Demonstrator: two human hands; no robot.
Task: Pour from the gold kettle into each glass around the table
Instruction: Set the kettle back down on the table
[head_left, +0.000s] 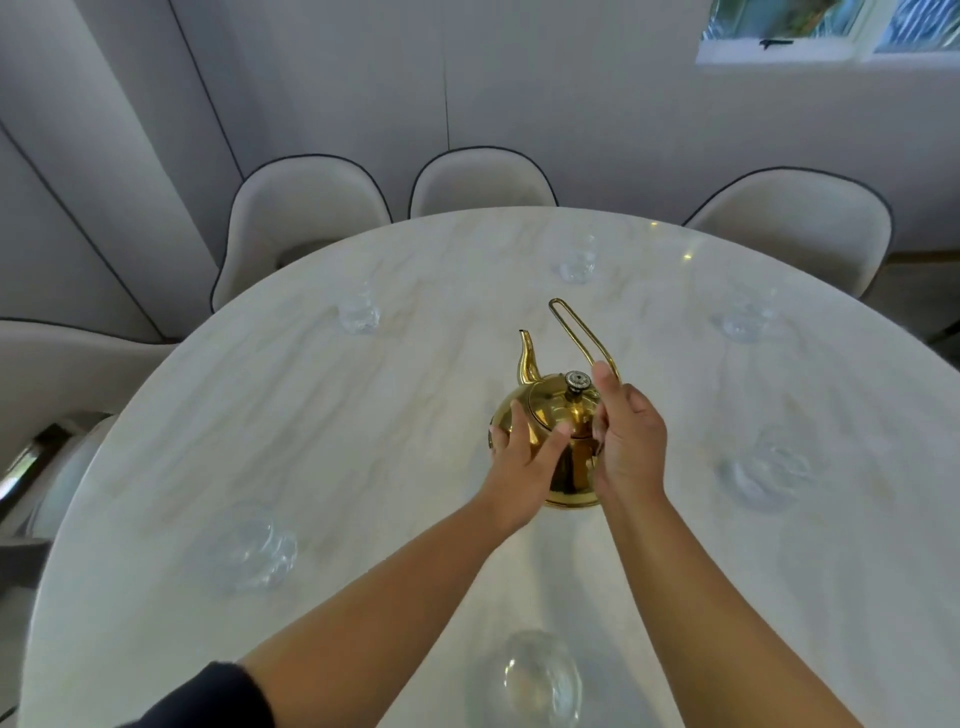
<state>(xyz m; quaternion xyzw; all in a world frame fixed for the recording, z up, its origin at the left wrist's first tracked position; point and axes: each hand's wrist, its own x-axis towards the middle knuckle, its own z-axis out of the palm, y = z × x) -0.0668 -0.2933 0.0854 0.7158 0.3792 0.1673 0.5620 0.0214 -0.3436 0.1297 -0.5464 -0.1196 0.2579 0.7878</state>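
A round desk (363, 415) of pale, glossy marble with faint beige veining fills the room's middle, ringed on its far side by cream upholstered chairs (306, 208) with dark piping along their curved shell backs.

On the left, a clear faceted glass (258, 551) sits near the near-left rim, its knobbly surface blurred by glare. Farther back on the left stands another glass (358, 312) of the same bumpy cut.

The person's left hand (524, 457) reaches in from a bare forearm with a dark sleeve at the elbow; its fingers are spread wide and laid flat against the left flank of the gold kettle (561, 441), steadying rather than gripping it. The kettle stands upright on the desk a little right of centre, a polished, mirror-bright brass-coloured dome with a slim curved spout (527, 358) pointing far-left and a small dark knob (577, 382) on its lid. A thin wire-loop handle (571, 327) rises tilted toward the far side.

At the nearest edge, a rounded glass (540, 680) sits between the two forearms.

The right hand (631, 436) is closed around the lower part of that wire handle, thumb up along it.

Beyond, a glass (577, 265) stands far centre-right, with two more glasses (748, 317) (763, 467) along the right side.
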